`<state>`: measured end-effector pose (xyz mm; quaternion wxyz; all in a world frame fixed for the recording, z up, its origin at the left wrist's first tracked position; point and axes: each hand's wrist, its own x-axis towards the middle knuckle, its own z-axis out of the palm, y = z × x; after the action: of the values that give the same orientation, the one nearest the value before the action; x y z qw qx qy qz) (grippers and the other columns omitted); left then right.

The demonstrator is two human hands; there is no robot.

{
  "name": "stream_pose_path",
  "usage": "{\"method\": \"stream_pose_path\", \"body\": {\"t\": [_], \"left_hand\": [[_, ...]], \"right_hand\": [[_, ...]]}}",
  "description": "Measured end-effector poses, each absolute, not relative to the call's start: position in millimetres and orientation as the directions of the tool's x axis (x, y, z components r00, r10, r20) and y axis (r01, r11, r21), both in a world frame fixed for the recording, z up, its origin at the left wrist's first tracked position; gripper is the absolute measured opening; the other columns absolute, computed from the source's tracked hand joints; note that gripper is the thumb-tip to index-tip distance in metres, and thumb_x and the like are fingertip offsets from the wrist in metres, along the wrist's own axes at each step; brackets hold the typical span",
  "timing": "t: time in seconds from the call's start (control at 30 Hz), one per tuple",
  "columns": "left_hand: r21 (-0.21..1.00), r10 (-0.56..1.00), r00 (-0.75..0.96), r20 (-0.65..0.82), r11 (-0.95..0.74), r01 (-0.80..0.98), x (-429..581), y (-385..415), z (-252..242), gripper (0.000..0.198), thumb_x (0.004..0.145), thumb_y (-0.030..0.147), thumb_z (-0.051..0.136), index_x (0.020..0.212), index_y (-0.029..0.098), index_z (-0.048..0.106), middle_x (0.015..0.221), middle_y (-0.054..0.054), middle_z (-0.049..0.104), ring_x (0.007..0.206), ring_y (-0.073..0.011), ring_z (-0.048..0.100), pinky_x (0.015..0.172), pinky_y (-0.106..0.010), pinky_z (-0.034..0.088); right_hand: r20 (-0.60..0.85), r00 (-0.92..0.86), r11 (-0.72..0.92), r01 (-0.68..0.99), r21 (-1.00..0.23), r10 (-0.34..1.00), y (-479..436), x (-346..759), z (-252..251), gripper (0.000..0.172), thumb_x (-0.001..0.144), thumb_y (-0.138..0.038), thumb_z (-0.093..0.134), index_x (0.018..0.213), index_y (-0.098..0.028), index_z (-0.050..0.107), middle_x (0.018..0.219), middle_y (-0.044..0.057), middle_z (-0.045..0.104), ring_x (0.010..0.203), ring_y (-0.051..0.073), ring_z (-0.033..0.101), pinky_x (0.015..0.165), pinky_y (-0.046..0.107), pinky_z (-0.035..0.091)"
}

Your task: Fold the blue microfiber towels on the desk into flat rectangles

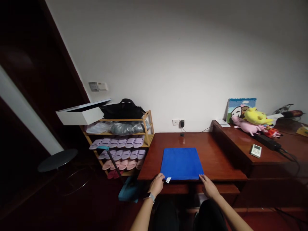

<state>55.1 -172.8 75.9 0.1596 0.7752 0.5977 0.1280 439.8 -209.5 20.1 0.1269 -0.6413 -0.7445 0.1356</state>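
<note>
A bright blue cloth [182, 163], seemingly a folded towel, lies flat in a near square on the reddish-brown desk [216, 160]. A small white tag [168, 180] pokes out of its near edge on the left. My left hand [157, 183] is closed at the near left corner of the cloth, pinching it. At the near right corner, my right hand [209, 186] grips the edge between thumb and fingers. Both hands are at the front edge of the desk, and the cloth's underside is hidden.
Left of the desk stands a wooden shoe rack [149, 136] with rows of slippers, a black bag [122, 109] and a white box [80, 114] on top. Plush toys [257, 116] and a remote control [255, 150] lie on the raised right surface. A black stool [57, 159] stands far left.
</note>
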Motion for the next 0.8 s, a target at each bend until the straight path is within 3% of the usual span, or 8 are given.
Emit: {"method": "stream_pose_path", "body": {"t": [0.1, 0.33, 0.53, 0.63, 0.73, 0.8], "left_hand": [[0.378, 0.972, 0.233, 0.014, -0.221, 0.899, 58, -172, 78, 0.040, 0.089, 0.004, 0.050, 0.120, 0.021, 0.070, 0.131, -0.007, 0.065, 0.115, -0.0176, 0.065, 0.102, -0.026, 0.044], [0.308, 0.985, 0.159, 0.074, -0.174, 0.935, 64, -173, 73, 0.029, 0.098, 0.014, 0.048, 0.111, 0.025, 0.071, 0.120, -0.006, 0.069, 0.115, -0.0196, 0.064, 0.098, -0.029, 0.046], [0.307, 0.981, 0.185, 0.054, -0.192, 0.932, 62, -175, 74, 0.040, 0.099, 0.013, 0.040, 0.124, 0.026, 0.070, 0.138, -0.005, 0.066, 0.125, -0.0168, 0.062, 0.107, -0.027, 0.045], [0.304, 0.971, 0.236, 0.039, -0.237, 0.923, 54, -185, 78, 0.048, 0.093, 0.012, 0.047, 0.135, 0.025, 0.065, 0.151, -0.005, 0.058, 0.139, -0.0198, 0.053, 0.117, -0.032, 0.038], [0.314, 0.947, 0.311, 0.081, -0.320, 0.894, 36, -200, 80, 0.053, 0.088, 0.016, 0.051, 0.139, 0.026, 0.062, 0.159, -0.003, 0.049, 0.145, -0.0229, 0.046, 0.122, -0.038, 0.034], [0.367, 0.942, 0.322, 0.092, -0.332, 0.869, 20, -207, 80, 0.048, 0.091, 0.024, 0.047, 0.136, 0.025, 0.065, 0.156, -0.005, 0.053, 0.138, -0.0242, 0.054, 0.119, -0.040, 0.040]], "right_hand": [[0.024, -0.148, 0.146, 0.923, -0.357, 0.989, -210, 438, 23, 0.087, 0.068, -0.006, 0.049, 0.155, -0.013, 0.044, 0.158, 0.015, 0.048, 0.148, 0.024, 0.041, 0.124, 0.034, 0.030], [0.029, -0.137, 0.138, 0.921, -0.363, 0.990, -210, 436, 27, 0.087, 0.067, -0.006, 0.049, 0.153, -0.016, 0.047, 0.156, 0.013, 0.050, 0.146, 0.026, 0.043, 0.124, 0.036, 0.030], [-0.030, -0.154, 0.129, 0.907, -0.402, 0.988, -209, 434, 33, 0.093, 0.065, -0.012, 0.054, 0.157, -0.016, 0.041, 0.161, 0.013, 0.044, 0.150, 0.029, 0.036, 0.126, 0.040, 0.026], [-0.061, -0.179, 0.136, 0.893, -0.430, 0.982, -217, 444, 46, 0.092, 0.067, -0.019, 0.055, 0.158, -0.015, 0.038, 0.163, 0.011, 0.040, 0.151, 0.026, 0.035, 0.125, 0.036, 0.027], [-0.021, -0.168, 0.131, 0.839, -0.528, 0.986, -247, 483, 65, 0.079, 0.079, -0.031, 0.050, 0.156, -0.018, 0.042, 0.164, 0.007, 0.038, 0.151, 0.022, 0.036, 0.125, 0.034, 0.027], [0.024, -0.077, 0.076, 0.792, -0.606, 0.997, -286, 531, 74, 0.066, 0.086, -0.044, 0.043, 0.147, -0.021, 0.055, 0.159, 0.007, 0.048, 0.146, 0.024, 0.043, 0.124, 0.038, 0.031]]}}
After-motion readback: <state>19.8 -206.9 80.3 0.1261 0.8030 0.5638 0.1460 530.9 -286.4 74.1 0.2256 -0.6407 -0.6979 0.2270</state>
